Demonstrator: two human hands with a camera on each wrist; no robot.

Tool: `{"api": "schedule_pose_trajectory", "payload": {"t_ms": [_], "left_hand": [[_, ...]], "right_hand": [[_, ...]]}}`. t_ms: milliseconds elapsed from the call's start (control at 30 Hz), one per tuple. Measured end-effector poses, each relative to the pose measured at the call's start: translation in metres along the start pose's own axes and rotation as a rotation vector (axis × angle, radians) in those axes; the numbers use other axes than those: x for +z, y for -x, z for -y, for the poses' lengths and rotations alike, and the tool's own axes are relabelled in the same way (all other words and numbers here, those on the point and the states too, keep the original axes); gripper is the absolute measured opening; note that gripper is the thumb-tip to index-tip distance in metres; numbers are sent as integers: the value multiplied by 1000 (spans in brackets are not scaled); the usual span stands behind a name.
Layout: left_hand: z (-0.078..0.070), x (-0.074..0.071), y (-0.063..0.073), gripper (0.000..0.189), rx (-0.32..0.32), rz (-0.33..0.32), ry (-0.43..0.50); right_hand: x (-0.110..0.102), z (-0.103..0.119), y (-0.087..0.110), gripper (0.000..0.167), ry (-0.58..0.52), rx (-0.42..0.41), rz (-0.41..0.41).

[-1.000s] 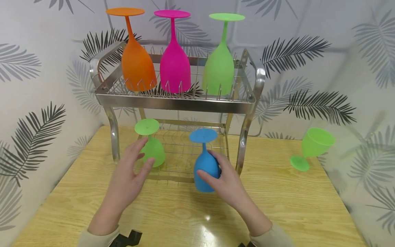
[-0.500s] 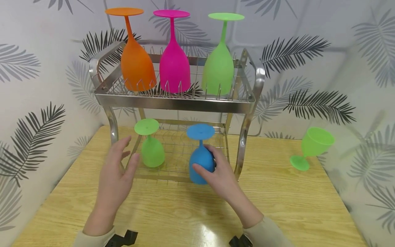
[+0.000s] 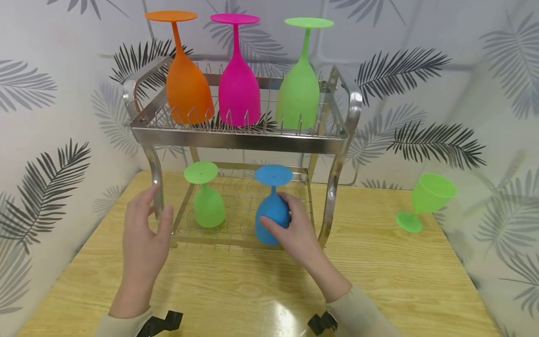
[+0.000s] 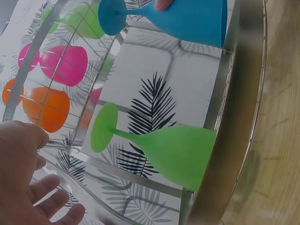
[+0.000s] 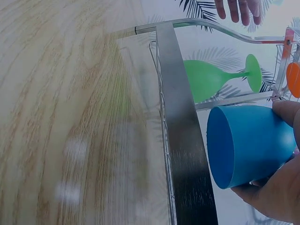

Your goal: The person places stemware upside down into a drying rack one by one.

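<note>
My right hand (image 3: 296, 234) grips a blue goblet (image 3: 271, 210) by its bowl, upside down with the foot on top. In the head view the goblet overlaps the front rail of the rack's lower tier; the right wrist view shows its open rim (image 5: 220, 147) close by that rail. Left of it a green goblet (image 3: 209, 206) stands inverted on the same tier. My left hand (image 3: 145, 243), fingers spread and holding nothing, is beside the rack's front left leg. On the upper tier stand an orange goblet (image 3: 188, 89), a pink goblet (image 3: 239, 89) and a light green goblet (image 3: 298, 93), all inverted.
The two-tier metal rack (image 3: 236, 142) stands on a wooden table (image 3: 236, 290) against a leaf-patterned wall. Its curved side legs flank the lower tier. Another green goblet (image 3: 429, 194) stands upright on the table at the right.
The blue goblet in my right hand has moved away from me and slightly left, over the lower tier's front. My left hand has drawn back leftward from the green goblet.
</note>
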State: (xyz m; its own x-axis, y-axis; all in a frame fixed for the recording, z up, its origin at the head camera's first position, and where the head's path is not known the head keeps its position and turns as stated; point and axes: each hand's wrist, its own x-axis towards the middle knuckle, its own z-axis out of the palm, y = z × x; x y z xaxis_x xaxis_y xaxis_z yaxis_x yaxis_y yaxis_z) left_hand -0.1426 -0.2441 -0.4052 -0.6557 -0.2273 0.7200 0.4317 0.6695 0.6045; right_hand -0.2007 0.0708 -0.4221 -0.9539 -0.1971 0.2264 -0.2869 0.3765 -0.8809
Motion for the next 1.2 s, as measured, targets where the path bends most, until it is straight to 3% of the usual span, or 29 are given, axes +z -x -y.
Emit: {"api": "schedule_pose_trajectory", "payload": {"t_ms": [367, 667, 1200], "left_hand": [[11, -2, -1, 55, -131, 27, -19], [20, -2, 1, 63, -241, 94, -14], [37, 4, 1, 63, -298, 104, 20]], "right_hand": [[7, -6, -14, 80, 42, -14, -35], [18, -10, -24, 79, 47, -11, -51], [37, -13, -39, 79, -26, 6, -44]]}}
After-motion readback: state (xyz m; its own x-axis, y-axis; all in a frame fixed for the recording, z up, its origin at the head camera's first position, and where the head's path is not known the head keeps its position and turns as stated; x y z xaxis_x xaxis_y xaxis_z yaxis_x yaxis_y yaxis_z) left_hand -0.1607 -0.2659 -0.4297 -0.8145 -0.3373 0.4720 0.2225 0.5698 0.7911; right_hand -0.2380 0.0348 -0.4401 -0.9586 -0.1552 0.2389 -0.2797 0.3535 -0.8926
